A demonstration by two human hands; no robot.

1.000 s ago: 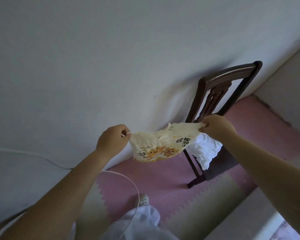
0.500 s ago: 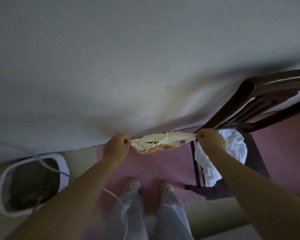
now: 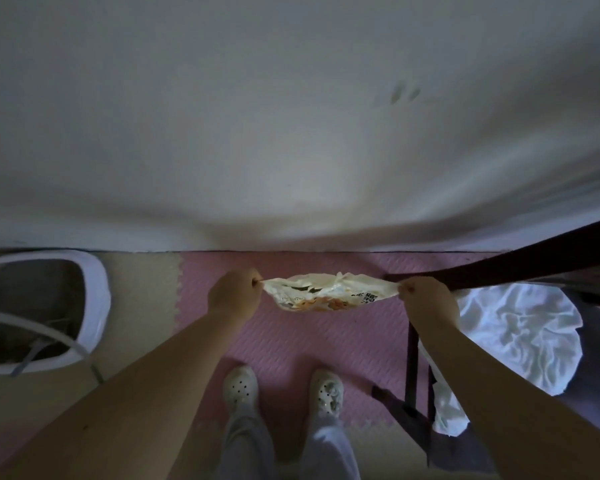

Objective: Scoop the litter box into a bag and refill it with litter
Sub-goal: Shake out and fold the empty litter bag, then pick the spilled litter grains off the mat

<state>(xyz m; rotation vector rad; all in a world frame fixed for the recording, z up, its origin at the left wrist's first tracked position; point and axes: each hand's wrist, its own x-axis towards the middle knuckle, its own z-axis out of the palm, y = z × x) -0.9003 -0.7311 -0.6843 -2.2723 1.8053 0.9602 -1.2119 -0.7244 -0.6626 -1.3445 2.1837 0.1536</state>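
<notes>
Standing on the pink floor mat [image 3: 309, 344] and facing the wall, the person holds a printed plastic bag [image 3: 326, 296] stretched roughly level above the mat, the left grip [image 3: 234, 294] pinching its left edge and the right grip [image 3: 426, 299] pinching its right edge, fingers curled. The white-rimmed litter box [image 3: 97, 306] sits on the floor against the wall, well apart to the left of the bag. A dark wooden chair [image 3: 534, 268] carrying a crumpled white cloth [image 3: 520, 334] stands just beside the right arm.
</notes>
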